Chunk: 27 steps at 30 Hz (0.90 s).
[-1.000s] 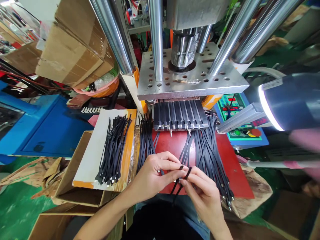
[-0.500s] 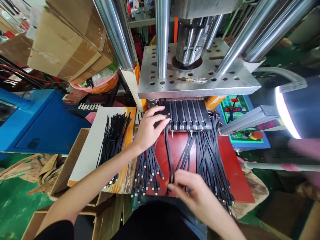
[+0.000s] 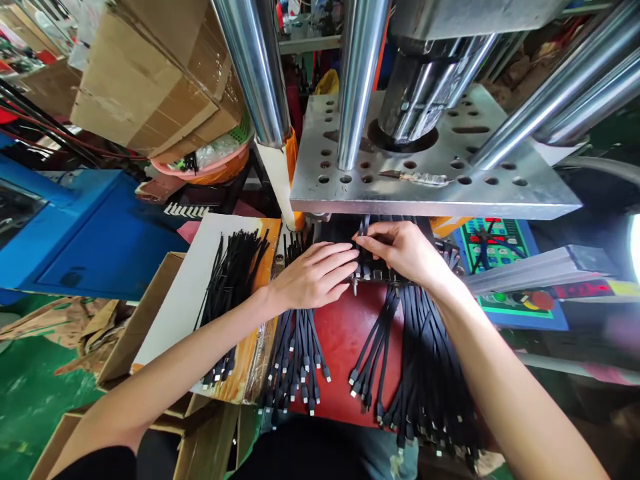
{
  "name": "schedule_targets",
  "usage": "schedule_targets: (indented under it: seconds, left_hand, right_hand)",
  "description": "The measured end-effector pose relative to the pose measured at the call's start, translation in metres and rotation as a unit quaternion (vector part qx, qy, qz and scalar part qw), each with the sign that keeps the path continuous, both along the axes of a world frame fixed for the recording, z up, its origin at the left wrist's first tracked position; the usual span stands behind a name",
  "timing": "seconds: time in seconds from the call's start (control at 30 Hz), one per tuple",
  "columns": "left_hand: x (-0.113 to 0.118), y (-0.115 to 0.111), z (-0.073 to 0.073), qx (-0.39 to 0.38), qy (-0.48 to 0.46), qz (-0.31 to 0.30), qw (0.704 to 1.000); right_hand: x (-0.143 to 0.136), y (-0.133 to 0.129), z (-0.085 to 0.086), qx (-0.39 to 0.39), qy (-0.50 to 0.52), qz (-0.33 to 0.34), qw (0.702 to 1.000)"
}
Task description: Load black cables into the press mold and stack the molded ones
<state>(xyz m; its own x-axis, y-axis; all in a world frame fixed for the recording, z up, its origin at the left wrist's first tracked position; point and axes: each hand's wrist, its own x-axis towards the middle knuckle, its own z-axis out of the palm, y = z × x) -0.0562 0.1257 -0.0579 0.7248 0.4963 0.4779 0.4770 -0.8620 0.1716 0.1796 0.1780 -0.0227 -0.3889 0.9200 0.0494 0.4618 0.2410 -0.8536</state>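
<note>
Under the press plate sits a black grooved mold block (image 3: 337,230), partly covered by my hands. My left hand (image 3: 313,273) lies over its left front part, palm down with fingers stretched out. Thumb and fingertips of my right hand (image 3: 400,247) are pinched on a black cable (image 3: 366,223) at the grooves. Several black cables with plugs (image 3: 420,347) hang from the front right of the block, and another bunch of cables (image 3: 295,340) hangs beneath my left hand.
A steel press plate (image 3: 435,207) with thick columns (image 3: 255,73) stands just above my hands. More cables (image 3: 233,273) lie on a white board (image 3: 170,300) at the left. A button control panel (image 3: 520,267) is at the right; cartons (image 3: 155,80) stand left of the press.
My right hand has moved up from the cables' lower ends to the block. My left hand has come down flatter and slightly right. The view has shifted, with the press appearing farther right.
</note>
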Motion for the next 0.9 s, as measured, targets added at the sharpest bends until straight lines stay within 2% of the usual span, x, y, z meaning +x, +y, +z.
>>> schedule_targets:
  seconds: [0.2, 0.37, 0.53, 0.67, 0.77, 0.83, 0.9]
  left_hand:
    - [0.001, 0.006, 0.002, -0.003, 0.109, -0.004, 0.994]
    - [0.007, 0.000, 0.002, 0.001, 0.122, 0.021, 0.992]
    - [0.020, -0.016, 0.006, -0.013, 0.113, 0.068, 0.991]
    - [0.035, -0.030, 0.011, -0.023, 0.131, 0.123, 0.983]
    - [0.045, -0.040, 0.013, -0.019, 0.161, 0.168, 0.972]
    - [0.048, -0.043, 0.014, -0.026, 0.177, 0.176, 0.968]
    - [0.050, -0.044, 0.017, -0.041, 0.187, 0.171, 0.967]
  right_hand:
    - [0.000, 0.002, -0.010, 0.089, -0.030, -0.043, 0.995]
    - [0.007, -0.001, -0.016, -0.011, 0.075, -0.037, 0.996]
    - [0.004, 0.000, -0.018, 0.006, 0.082, -0.051, 0.995]
    - [-0.002, -0.001, -0.016, 0.046, 0.030, -0.101, 0.993]
    - [0.005, -0.019, -0.014, 0.135, -0.041, -0.139, 0.980]
    - [0.013, -0.037, -0.015, 0.204, -0.124, -0.101, 0.966]
    - [0.020, -0.053, -0.017, 0.239, -0.212, -0.043, 0.947]
